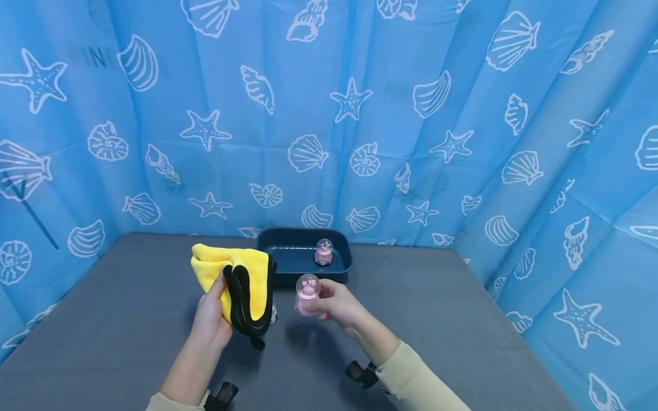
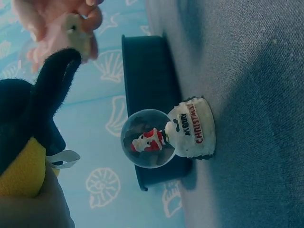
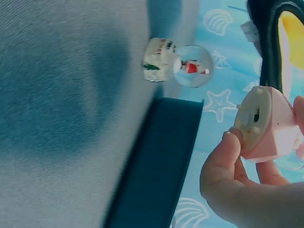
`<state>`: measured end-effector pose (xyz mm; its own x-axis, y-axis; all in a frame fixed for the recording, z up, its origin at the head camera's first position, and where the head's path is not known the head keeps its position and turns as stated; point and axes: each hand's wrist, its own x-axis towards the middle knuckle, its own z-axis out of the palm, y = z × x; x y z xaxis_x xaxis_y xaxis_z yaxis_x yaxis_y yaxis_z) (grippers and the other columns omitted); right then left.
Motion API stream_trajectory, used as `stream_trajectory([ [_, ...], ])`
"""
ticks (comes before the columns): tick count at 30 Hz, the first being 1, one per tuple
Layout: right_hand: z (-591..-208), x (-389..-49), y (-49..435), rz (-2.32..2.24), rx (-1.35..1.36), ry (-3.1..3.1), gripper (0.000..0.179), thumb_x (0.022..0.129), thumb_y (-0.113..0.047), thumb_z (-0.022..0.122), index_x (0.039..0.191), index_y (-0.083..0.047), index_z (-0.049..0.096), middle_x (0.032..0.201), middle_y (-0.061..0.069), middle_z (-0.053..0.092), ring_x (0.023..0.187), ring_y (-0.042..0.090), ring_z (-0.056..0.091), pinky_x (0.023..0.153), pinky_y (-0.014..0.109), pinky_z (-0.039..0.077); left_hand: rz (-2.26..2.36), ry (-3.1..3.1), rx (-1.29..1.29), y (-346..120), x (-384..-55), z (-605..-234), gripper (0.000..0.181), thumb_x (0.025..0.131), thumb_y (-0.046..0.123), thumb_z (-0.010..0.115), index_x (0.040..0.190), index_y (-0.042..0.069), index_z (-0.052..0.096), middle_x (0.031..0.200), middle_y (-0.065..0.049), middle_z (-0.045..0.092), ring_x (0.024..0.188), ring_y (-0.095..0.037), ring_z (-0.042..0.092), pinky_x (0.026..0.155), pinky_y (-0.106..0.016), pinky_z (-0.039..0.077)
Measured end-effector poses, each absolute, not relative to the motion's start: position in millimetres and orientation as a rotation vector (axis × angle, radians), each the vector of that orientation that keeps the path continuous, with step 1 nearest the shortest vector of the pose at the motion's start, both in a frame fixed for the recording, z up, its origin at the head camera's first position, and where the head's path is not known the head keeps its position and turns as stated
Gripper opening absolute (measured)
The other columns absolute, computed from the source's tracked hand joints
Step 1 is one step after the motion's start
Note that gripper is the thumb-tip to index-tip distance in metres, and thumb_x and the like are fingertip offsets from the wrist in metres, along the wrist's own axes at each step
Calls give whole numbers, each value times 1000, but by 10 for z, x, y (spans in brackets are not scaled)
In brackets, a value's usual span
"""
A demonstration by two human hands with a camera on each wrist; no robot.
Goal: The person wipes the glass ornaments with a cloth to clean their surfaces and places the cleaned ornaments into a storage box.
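Observation:
My left hand [image 1: 209, 321] grips a folded yellow cloth [image 1: 258, 274] with black edging, held up over the table. In my right hand [image 1: 343, 308], a small pink snow globe [image 1: 307, 295] is pinched between thumb and fingers, close to the cloth. The right wrist view shows its pale underside, tilted toward that camera. A second pink snow globe [image 1: 324, 253] stands inside a dark blue tray [image 1: 288, 255]. Upright on the table is a Christmas snow globe [image 2: 194, 128] with a white lettered base and a red figure; in the head view the cloth hides most of it.
The tray sits at the back of the grey table [image 1: 437, 319], just beyond both hands. Behind the table hangs a blue curtain [image 1: 319, 188] with white shells and starfish. Black straps with small devices [image 1: 361, 374] are on both wrists.

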<state>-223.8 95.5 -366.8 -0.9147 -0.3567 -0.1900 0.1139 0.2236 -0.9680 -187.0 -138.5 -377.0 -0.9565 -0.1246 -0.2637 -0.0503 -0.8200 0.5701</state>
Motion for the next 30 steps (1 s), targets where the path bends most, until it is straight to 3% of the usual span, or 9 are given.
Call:
stream_trajectory([
  [10,-3592,-2228,935,-1758,-209,2092,36,88,-19,71,119,-4,59,106,7,63,95,23,56,79,37,44,-2919,-944,441,-1363,-1860,-3771,46,91,35,66,128,17,44,106,8,61,98,-4,62,89,-21,50],
  [19,-3570,-2243,923,-1853,-309,1985,36,89,-14,69,120,0,59,106,8,63,94,21,58,80,30,51,-2956,-964,412,-1343,-1867,-3774,44,93,37,63,127,18,43,106,7,59,97,-4,61,89,-21,50],
  [30,-3503,-2200,897,-1889,-364,1954,40,90,-13,67,124,4,55,107,10,62,91,21,60,77,28,52,-2993,-950,341,-1303,-1894,-3760,42,94,37,61,126,17,44,105,7,58,96,-4,61,89,-20,49],
])
